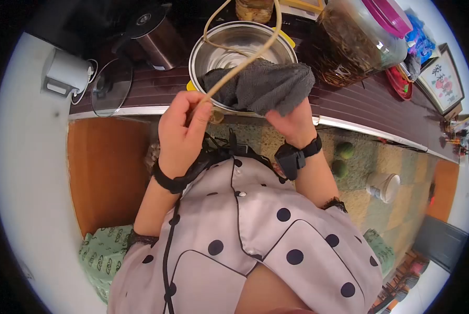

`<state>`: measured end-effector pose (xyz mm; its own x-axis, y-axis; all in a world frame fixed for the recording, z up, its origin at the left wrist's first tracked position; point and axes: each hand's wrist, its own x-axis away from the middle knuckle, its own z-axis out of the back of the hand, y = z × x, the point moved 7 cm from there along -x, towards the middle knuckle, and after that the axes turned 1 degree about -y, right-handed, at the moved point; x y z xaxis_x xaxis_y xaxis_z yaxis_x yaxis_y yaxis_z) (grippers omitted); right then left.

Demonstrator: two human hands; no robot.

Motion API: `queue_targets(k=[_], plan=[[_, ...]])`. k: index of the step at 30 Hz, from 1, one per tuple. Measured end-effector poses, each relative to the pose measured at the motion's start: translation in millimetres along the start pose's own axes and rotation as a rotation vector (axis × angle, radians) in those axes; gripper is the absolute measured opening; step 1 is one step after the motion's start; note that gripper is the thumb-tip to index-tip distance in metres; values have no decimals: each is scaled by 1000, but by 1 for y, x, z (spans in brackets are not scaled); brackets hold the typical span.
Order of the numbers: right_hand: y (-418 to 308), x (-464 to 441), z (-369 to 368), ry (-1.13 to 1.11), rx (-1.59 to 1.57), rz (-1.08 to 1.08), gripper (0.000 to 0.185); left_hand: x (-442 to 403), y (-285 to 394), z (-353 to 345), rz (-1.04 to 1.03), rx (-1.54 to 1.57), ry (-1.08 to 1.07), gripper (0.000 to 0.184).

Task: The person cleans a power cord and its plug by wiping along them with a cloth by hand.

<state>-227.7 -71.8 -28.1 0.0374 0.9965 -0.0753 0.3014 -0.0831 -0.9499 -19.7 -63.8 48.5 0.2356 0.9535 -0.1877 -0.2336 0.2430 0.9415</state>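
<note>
A beige cord is pinched between the thumb and fingers of my left hand, in front of the pot's near left side. It runs up past the top of the view, and a loop of it dips into the pot. My right hand is closed on a dark grey cloth, with most of its fingers hidden underneath. The cloth drapes over the near rim of a shiny metal pot with yellow handles. Part of the pot's inside is covered by the cloth.
A glass lid and a kettle stand left on the dark counter. At right are a big jar with a pink lid and a framed picture. On the floor are two green round fruits and a white bucket.
</note>
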Motion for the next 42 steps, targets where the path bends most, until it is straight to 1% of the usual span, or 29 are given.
queue_targets(k=[1,3,7,9,10,12,13,15,16,17,19,20,21,22,23,24,26,27,28,29,31,32,34,38,40,41,42], plan=[[-6,1,-3,-9,242,72,30,-1,0,0,-3,-3,-3,11],[9,1,-19,-36,-863,-253,43,-2,0,1,-6,13,3,14],[-9,-2,-25,-54,-805,-219,45,-3,-4,1,15,49,-9,16],[-45,-18,-23,-92,-721,-90,43,-5,-2,6,-81,78,40,14],[-63,-25,-21,-109,-678,-28,42,-6,1,7,-88,77,36,14],[-85,-32,-23,-145,-604,60,41,-6,6,16,-80,130,148,13],[-91,-34,-25,-162,-577,90,40,-6,8,17,-88,135,157,13],[-92,-38,-34,-210,-1090,38,39,-7,10,20,-98,298,184,12],[-46,-42,-26,-263,-1371,-176,39,-6,10,21,-99,241,177,11],[-24,-37,-35,-422,-1483,-264,39,-7,9,22,-108,245,190,11],[-9,-29,-32,-184,-1182,-266,41,-6,7,19,-128,254,145,11],[-7,-28,-30,-182,-1185,-272,41,-6,2,18,-103,243,137,12],[-15,-32,-13,-160,-360,-16,43,-4,0,18,-99,241,136,12],[-23,-29,-10,-162,57,105,44,-4,-1,16,-101,225,127,12],[-32,-26,-7,-119,472,225,45,-4,-2,14,-105,209,118,12],[-38,-19,-9,-120,603,271,46,-4,-1,12,-104,211,118,12],[-46,-8,-17,-128,727,314,47,-3,-1,10,-92,198,121,14],[-47,-4,-23,-134,904,336,48,-3,0,10,-88,191,128,14],[-48,-1,-29,-140,1081,359,48,-3,4,6,-98,212,88,16],[-51,4,-34,-148,1071,358,48,-3,7,3,-108,233,46,17],[-67,18,-49,-145,1180,537,46,-2,9,1,-107,181,26,20],[-68,22,-51,-145,1177,535,46,-1,9,-3,-94,174,6,21],[-69,29,-54,-141,1070,496,44,0,3,-9,-68,145,-25,21],[-72,27,-71,-211,1148,524,43,0,1,-18,-58,159,-50,20],[-80,23,-87,-223,1210,501,33,0,-1,-24,-59,121,-53,19],[-73,21,-86,-218,1210,499,33,0,-1,-27,-59,121,-59,19],[-59,18,-83,-229,1213,452,28,1,-3,-31,-26,138,-90,18]])
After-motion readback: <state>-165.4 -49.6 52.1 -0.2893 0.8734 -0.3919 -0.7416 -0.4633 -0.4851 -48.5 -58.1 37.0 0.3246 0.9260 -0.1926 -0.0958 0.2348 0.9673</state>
